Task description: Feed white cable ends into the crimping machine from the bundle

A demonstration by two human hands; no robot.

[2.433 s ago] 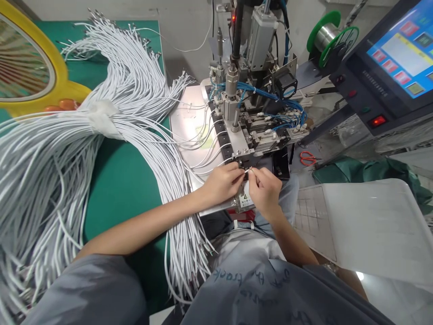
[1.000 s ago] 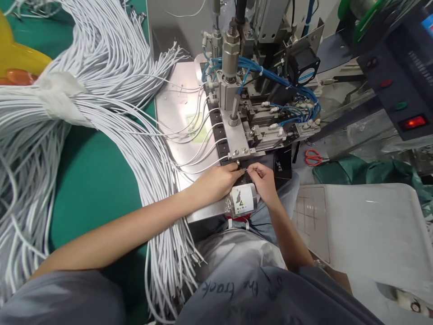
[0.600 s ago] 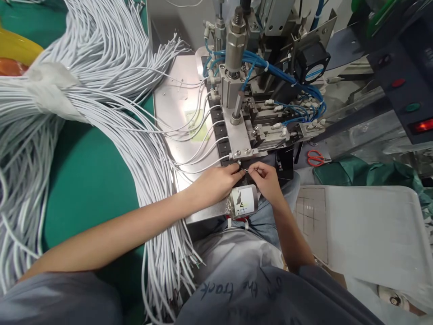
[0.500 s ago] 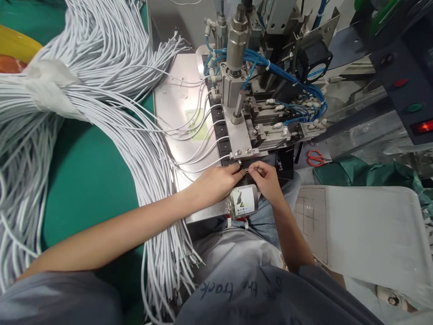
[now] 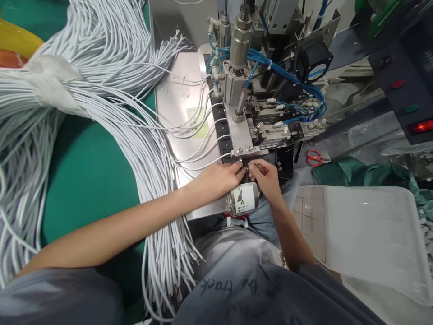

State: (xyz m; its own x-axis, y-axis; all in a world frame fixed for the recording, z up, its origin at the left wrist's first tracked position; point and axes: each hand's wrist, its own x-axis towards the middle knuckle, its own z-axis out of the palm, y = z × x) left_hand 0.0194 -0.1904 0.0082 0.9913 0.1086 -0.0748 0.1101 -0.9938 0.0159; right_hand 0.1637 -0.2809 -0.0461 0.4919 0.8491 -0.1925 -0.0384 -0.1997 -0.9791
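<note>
Head cam: L hand & R hand meet fingertip to fingertip at the front edge of the machine. L pinches a white cable at its end, R pinches the small metal tip there (detail too small to tell). Cable bundle lies to the left on the green mat; red scissors sit well apart on the right.

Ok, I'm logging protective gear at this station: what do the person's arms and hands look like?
Both are bare, with no gloves: left hand, right hand. The forearms are uncovered too. Short grey sleeves cover the upper arms, part of a grey top with dark handwritten lettering across the front.
</note>
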